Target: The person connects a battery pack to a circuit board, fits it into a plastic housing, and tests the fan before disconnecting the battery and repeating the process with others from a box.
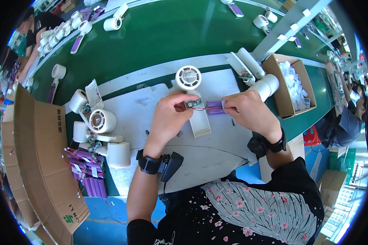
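Note:
My left hand (171, 116) pinches a small green circuit board (193, 103) above the open handle of a white handheld fan. The fan's round head (188, 77) points away from me, and its hollow handle shell (200, 124) lies toward me on the grey mat (216, 157). Thin red and black wires run from the board to a purple battery pack (215, 108). My right hand (249, 112) is closed on the right end of that pack; its fingertips partly cover it.
White fan parts (102, 121) and several purple battery packs (95, 185) lie at left, beside a tall cardboard box (49, 143). At right, more white parts (265, 86) stand by a cardboard box (282, 96) of white slips. Beyond runs a green conveyor belt (163, 36); people work either side.

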`<action>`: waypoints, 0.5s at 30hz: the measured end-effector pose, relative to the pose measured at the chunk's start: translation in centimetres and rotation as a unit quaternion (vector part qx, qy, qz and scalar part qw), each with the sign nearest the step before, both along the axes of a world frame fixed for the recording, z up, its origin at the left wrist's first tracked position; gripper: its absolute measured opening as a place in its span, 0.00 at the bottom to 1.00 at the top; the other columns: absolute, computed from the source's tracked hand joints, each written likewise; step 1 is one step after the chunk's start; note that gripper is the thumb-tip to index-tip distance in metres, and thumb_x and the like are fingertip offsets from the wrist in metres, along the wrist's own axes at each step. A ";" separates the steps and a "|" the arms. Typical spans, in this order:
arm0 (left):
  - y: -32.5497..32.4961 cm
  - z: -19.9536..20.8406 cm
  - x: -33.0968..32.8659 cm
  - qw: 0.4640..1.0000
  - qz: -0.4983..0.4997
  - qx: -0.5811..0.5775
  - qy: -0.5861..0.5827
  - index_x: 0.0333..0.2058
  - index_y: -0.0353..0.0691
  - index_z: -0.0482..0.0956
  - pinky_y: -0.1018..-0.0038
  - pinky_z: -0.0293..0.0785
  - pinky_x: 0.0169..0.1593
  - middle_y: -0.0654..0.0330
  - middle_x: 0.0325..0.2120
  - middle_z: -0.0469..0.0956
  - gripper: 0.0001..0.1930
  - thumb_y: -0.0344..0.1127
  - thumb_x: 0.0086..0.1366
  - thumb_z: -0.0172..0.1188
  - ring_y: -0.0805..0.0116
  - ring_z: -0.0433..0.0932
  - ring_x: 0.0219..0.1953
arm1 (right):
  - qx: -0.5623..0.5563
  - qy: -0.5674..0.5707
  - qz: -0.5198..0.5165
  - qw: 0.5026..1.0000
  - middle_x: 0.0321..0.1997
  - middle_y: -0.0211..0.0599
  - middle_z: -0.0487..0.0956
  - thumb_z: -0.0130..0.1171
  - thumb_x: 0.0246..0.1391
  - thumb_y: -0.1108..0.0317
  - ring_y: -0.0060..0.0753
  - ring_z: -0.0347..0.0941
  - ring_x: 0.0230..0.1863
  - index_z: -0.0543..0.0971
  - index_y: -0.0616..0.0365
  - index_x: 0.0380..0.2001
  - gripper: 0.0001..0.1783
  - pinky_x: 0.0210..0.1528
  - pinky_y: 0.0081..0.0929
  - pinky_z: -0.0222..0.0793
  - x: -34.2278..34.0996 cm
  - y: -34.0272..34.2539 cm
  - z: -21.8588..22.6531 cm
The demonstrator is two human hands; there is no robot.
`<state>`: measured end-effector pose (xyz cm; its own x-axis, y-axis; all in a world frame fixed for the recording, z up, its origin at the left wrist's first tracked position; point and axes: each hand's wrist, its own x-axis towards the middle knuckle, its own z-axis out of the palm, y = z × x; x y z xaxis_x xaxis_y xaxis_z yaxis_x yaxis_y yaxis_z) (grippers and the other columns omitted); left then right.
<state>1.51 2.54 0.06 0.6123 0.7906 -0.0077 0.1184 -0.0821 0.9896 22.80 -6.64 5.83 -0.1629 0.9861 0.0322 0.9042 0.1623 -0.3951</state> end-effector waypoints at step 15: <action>0.2 -0.3 0.4 1.000 0.006 0.009 0.013 0.42 0.40 0.84 0.79 0.74 0.36 0.61 0.31 0.83 0.18 0.21 0.51 0.57 0.77 0.77 0.29 | 0.019 0.021 0.030 0.999 0.40 0.45 0.75 0.58 0.47 0.78 0.48 0.73 0.37 0.71 0.65 0.27 0.06 0.41 0.32 0.71 0.6 -0.4 -1.4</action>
